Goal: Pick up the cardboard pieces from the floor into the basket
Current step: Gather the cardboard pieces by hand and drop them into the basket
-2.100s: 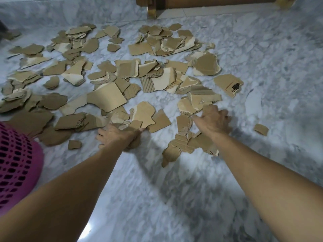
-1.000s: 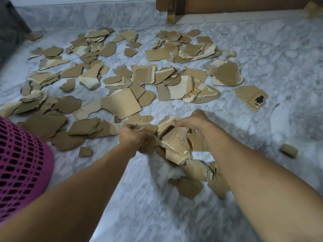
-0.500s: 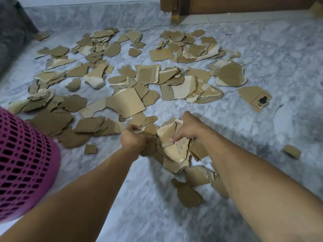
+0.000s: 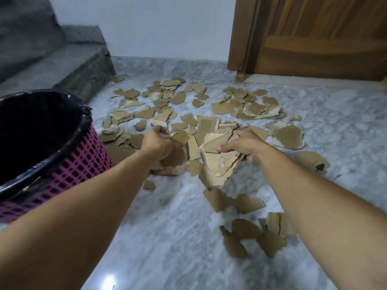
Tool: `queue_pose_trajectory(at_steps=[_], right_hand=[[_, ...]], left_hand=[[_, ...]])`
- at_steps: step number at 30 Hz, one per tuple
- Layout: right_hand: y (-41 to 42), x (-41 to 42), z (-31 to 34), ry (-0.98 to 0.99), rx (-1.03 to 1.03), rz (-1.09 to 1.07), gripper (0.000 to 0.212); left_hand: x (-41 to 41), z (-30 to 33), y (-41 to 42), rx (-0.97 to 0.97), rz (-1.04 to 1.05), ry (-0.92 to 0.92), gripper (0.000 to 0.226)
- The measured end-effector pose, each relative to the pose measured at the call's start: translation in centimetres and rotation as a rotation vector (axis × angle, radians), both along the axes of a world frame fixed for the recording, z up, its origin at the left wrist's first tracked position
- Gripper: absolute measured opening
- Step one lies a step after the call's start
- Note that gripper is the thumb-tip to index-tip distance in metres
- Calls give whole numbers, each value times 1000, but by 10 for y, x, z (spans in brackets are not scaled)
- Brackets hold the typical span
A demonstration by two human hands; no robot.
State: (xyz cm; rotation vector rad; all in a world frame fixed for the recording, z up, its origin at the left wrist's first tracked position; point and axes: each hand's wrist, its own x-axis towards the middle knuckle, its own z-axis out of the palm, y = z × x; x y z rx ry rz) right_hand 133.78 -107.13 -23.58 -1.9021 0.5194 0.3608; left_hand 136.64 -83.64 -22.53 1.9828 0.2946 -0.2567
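Note:
Between my two hands I hold a bundle of torn brown cardboard pieces (image 4: 211, 155), lifted off the marble floor. My left hand (image 4: 157, 144) grips its left side and my right hand (image 4: 243, 146) clamps its right side. Several blurred pieces (image 4: 247, 233) are in the air or on the floor below the bundle. Many more scattered cardboard pieces (image 4: 209, 114) lie on the floor beyond my hands. The pink basket (image 4: 83, 162) with a black bag liner stands at the left, close to my left forearm, its mouth open.
A grey sofa (image 4: 52, 57) fills the far left corner behind the basket. A wooden door (image 4: 314, 36) and its frame stand at the back right. One printed cardboard piece (image 4: 313, 162) lies alone to the right of my right arm.
Both hands swept pieces together, closed on them and raised the bundle. Some pieces dropped from it. My view tilted up, bringing the basket's mouth, the sofa and the door into sight.

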Motion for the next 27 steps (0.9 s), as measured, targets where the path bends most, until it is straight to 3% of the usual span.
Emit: queue_pose_trajectory(at_steps=[3, 4, 9, 13, 16, 21, 24, 27], right_hand=[[29, 3, 56, -68, -6, 19, 102], [41, 7, 70, -89, -5, 27, 104], [113, 12, 148, -212, 114, 18, 60], [199, 20, 189, -246, 264, 93, 59], [257, 25, 199, -289, 257, 110, 41], [334, 44, 160, -270, 202, 217, 53], [347, 50, 142, -251, 176, 243, 50], [333, 56, 134, -256, 209, 188, 37]], left_hand=[[-10, 65, 30, 69, 17, -89, 45], [-15, 86, 44, 104, 36, -117, 44], [-35, 177, 121, 243, 216, -248, 37], [-62, 216, 199, 411, 363, -271, 49], [-66, 212, 245, 488, 434, -238, 54], [-67, 168, 289, 469, 374, -86, 64], [-69, 145, 296, 462, 294, -18, 81], [-69, 130, 294, 530, 279, -12, 72]])
